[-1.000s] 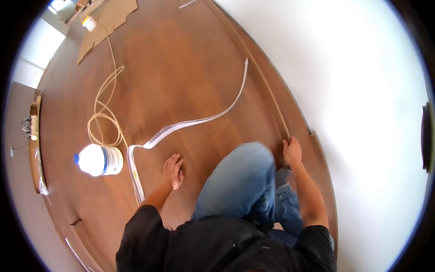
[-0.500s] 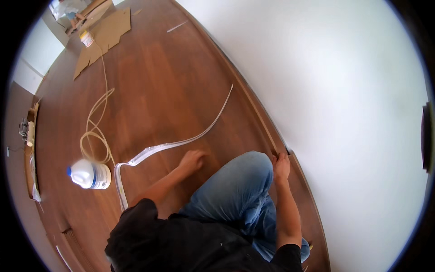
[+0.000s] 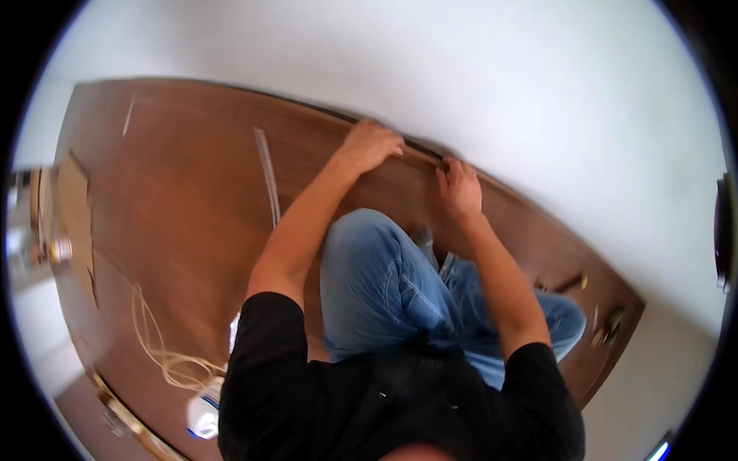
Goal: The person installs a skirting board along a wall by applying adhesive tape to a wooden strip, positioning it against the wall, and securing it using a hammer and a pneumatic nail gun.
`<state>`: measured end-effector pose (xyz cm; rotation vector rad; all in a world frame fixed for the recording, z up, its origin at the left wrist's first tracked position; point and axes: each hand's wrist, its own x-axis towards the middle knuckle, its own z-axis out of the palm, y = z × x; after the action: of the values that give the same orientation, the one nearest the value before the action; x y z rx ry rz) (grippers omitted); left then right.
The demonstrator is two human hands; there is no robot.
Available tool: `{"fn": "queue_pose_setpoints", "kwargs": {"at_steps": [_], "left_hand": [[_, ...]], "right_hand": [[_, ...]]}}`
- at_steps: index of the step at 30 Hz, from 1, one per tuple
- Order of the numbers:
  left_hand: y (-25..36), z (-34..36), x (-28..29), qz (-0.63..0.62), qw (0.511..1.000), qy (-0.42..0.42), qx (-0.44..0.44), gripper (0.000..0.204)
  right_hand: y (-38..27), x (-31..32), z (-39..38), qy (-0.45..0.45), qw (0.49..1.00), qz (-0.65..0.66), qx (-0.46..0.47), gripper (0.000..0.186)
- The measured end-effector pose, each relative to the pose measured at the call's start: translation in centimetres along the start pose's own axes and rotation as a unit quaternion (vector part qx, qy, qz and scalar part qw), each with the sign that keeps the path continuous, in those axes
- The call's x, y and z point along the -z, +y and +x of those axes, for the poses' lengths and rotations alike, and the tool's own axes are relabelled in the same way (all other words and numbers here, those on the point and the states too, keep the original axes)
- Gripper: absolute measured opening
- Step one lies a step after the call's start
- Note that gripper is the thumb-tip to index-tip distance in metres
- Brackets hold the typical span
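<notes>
Both hands press on the brown skirting strip (image 3: 419,156) that runs along the foot of the white wall (image 3: 500,84) — the left hand (image 3: 373,144) lies flat over its top edge, fingers curled down, and the right hand (image 3: 460,187) rests just beside it, fingers bent onto the same strip. Neither hand grips anything loose. Behind, on the wooden floor (image 3: 177,207), lie a white trim strip (image 3: 267,177) and a coiled cord (image 3: 157,342).

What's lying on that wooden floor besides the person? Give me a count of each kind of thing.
White strips: 2 (long one, short one)
Cardboard sheet: 1
Coiled pale cord: 1
White bottle: 1
Total: 5

Both hands, left hand and right hand, rest on the brown skirting strip at the wall.
</notes>
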<state>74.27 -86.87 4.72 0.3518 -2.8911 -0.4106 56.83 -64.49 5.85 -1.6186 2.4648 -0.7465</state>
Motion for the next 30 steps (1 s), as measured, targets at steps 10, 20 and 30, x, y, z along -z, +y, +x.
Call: {"fn": "queue_pose_setpoints", "kwargs": {"at_steps": [10,20,30], "left_hand": [[0.3,-0.3,-0.9,0.024,0.996,0.087,0.000,0.021],[0.7,0.3,-1.7,0.046,0.996,0.075,0.024,0.016],[1.2,-0.2,-1.4,-0.055,0.997,0.040,0.041,0.024]], "right_hand": [[1.9,0.2,-3.2,0.071,0.993,-0.089,-0.039,0.052],[4.0,-1.1,-2.0,0.078,0.988,-0.124,-0.049,0.050],[5.2,-0.1,-1.2,-0.018,0.993,-0.119,-0.002,0.048]]}}
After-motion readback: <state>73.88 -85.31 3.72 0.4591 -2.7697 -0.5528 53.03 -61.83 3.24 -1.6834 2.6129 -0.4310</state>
